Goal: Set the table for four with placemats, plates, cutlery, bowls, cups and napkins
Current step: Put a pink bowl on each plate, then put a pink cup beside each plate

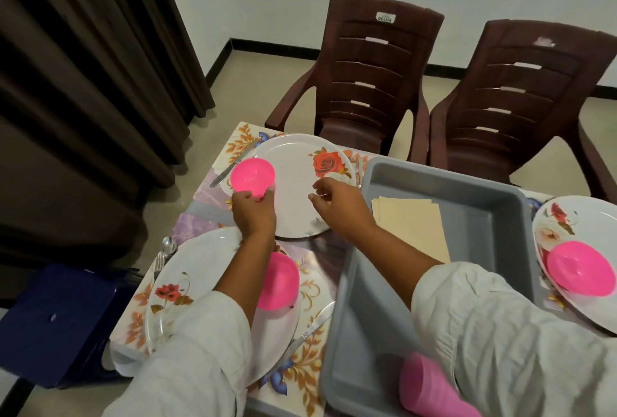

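My left hand [253,213] grips a pink bowl [252,176] by its base, tilted above the left rim of the far rose-print plate [293,189]. Over the same plate's right side hovers my right hand [337,203], its fingers loosely curled with nothing visible in them. A near plate [197,279] carries a second pink bowl [280,279], partly hidden by my left arm. At the right edge, a third plate [567,226] holds another pink bowl [581,268]. All plates lie on floral placemats [310,360].
A grey tray [467,183] holds beige napkins [414,226] and a pink cup [430,386]. One knife [233,161] lies left of the far plate, another knife [310,330] right of the near plate, whose fork and spoon [163,256] are on its left. Two brown chairs [367,82] stand beyond; a blue stool [60,323] is at lower left.
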